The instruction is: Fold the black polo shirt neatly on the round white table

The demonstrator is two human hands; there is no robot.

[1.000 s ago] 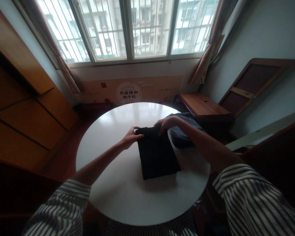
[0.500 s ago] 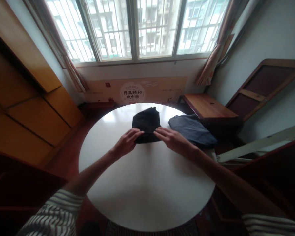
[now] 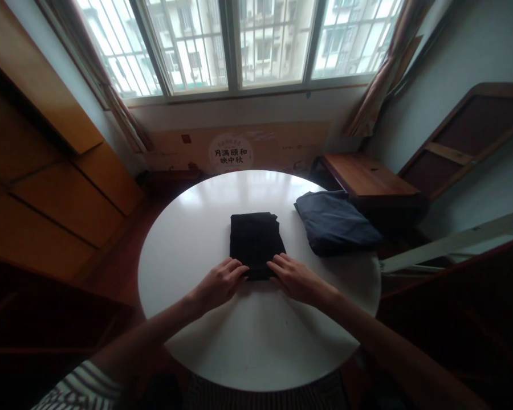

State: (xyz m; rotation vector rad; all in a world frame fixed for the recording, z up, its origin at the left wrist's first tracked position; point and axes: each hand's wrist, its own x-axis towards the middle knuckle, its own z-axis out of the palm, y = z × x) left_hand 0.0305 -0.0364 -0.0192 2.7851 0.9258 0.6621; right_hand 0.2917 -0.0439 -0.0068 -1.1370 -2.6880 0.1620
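A black folded piece of clothing (image 3: pixel 255 239) lies on the white round table (image 3: pixel 183 245), its far edge slightly uneven at the right corner. My left hand (image 3: pixel 224 280) grips its near left corner, fingers on top and the thumb low at the edge. At the near right corner my right hand (image 3: pixel 297 278) pinches the same cloth in a matching way. The near edge between the hands looks a little thicker, like a fold. What kind of garment it is cannot be told.
Dark blue-grey folded clothing (image 3: pixel 336 222) sits at the table's right edge, partly overhanging. Beyond it stands a low wooden table (image 3: pixel 371 176). A printed banner (image 3: pixel 277 145) runs beneath the barred window (image 3: pixel 269 40). Wooden cabinets (image 3: pixel 64 205) line the left side.
The black clothing, held up in both hands and tilted before, has come down and nearer and now lies flat on the table. Both hands still grip its near corners.
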